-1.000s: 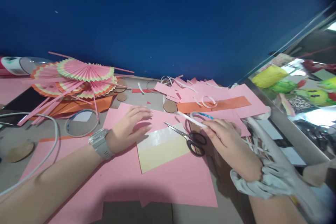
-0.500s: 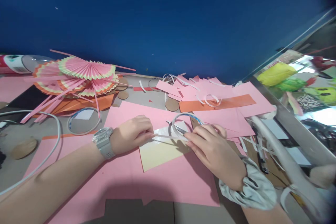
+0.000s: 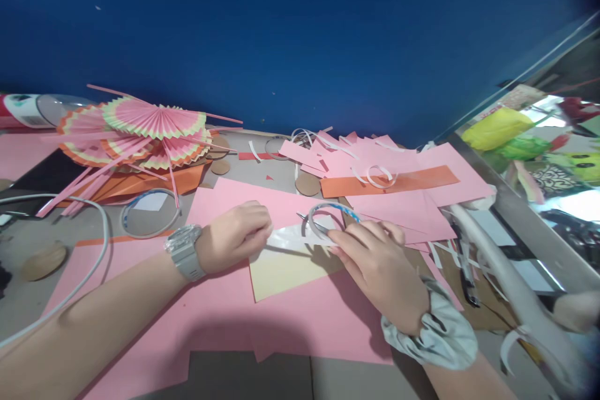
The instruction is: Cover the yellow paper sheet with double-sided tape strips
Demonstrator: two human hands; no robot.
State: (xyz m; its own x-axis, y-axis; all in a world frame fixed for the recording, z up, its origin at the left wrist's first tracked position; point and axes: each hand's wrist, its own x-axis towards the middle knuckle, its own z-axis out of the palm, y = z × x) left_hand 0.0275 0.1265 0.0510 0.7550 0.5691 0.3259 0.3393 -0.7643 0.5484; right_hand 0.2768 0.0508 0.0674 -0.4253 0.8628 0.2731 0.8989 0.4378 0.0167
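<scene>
My left hand [image 3: 246,231], with a grey watch at the wrist, pinches one end of a pale tape strip [image 3: 293,237]. The strip stretches across to my right hand [image 3: 375,262], whose fingers are closed at its other end. A roll of tape [image 3: 311,215] with a blue-printed core stands at the right fingertips. Through its ring pokes the slim metal tip [image 3: 304,217] of a tool, held in the same hand; its kind is hidden. Below the strip a pale yellow sheet [image 3: 281,278] lies on large pink paper [image 3: 215,319].
Pleated paper fans [image 3: 154,125] with pink sticks lie at the back left. Nearby are another tape roll [image 3: 150,214] and a white cable [image 3: 105,231]. Pink offcuts [image 3: 356,153] and an orange strip [image 3: 389,182] are at the back right. A black-handled cutter [image 3: 469,281] lies right.
My left hand has shifted slightly up and left. The strip between the hands has turned to show more of its shiny face. My right hand has moved a little left.
</scene>
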